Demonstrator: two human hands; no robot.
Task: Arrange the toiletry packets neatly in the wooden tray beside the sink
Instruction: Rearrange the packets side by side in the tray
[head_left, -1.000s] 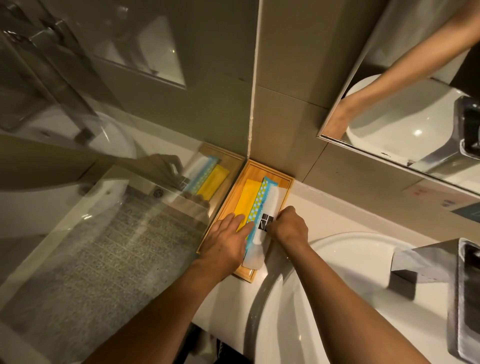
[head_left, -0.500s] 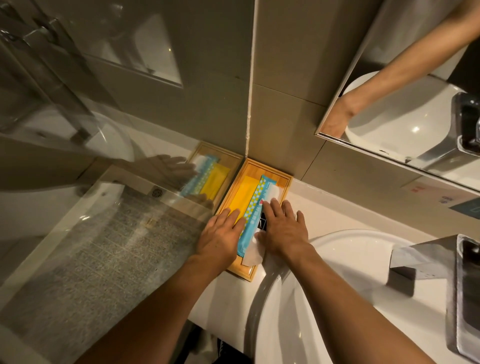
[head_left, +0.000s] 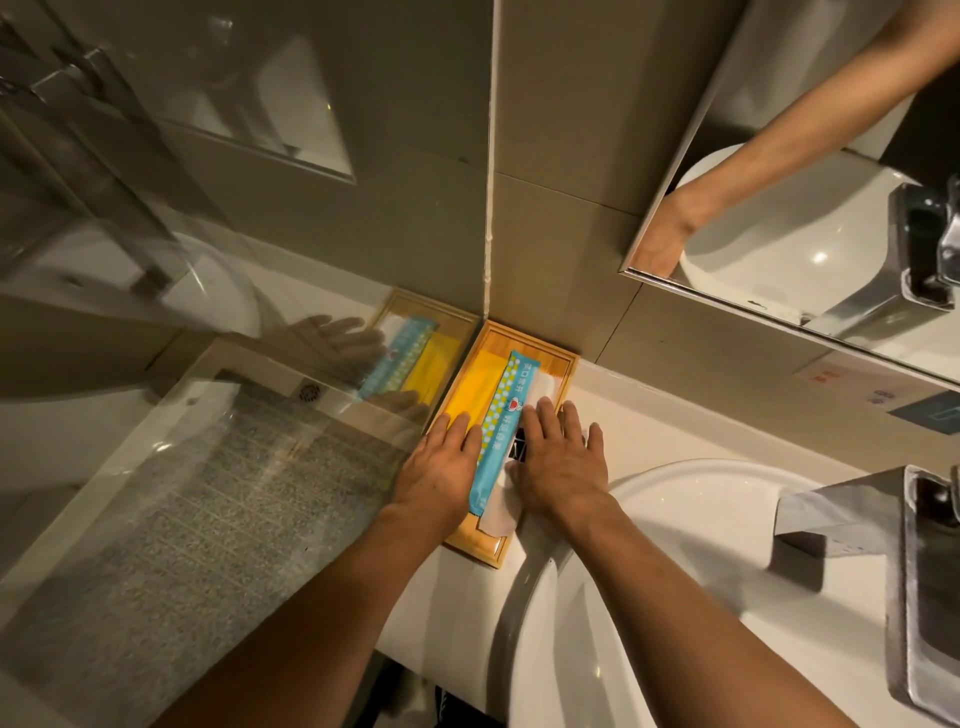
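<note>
A wooden tray (head_left: 563, 364) sits in the counter's back corner, left of the sink (head_left: 675, 597). Three long packets lie side by side in it: a yellow packet (head_left: 475, 387) on the left, a blue dotted packet (head_left: 501, 426) in the middle, a white packet (head_left: 543, 387) on the right whose near end sticks out over the tray's front rim. My left hand (head_left: 441, 467) lies flat, fingers apart, on the yellow packet's near end. My right hand (head_left: 558, 462) lies flat and spread on the white packet, hiding its middle.
A glass partition (head_left: 208, 467) stands right against the tray's left side and mirrors it. Tiled walls meet behind the tray. A wall mirror (head_left: 805, 208) hangs at upper right. A chrome tap (head_left: 924, 571) juts over the sink at the right edge.
My right hand went from closed fingers on the white packet to flat and spread over it. The packets now lie straighter and closer together. My left hand stays on the yellow packet.
</note>
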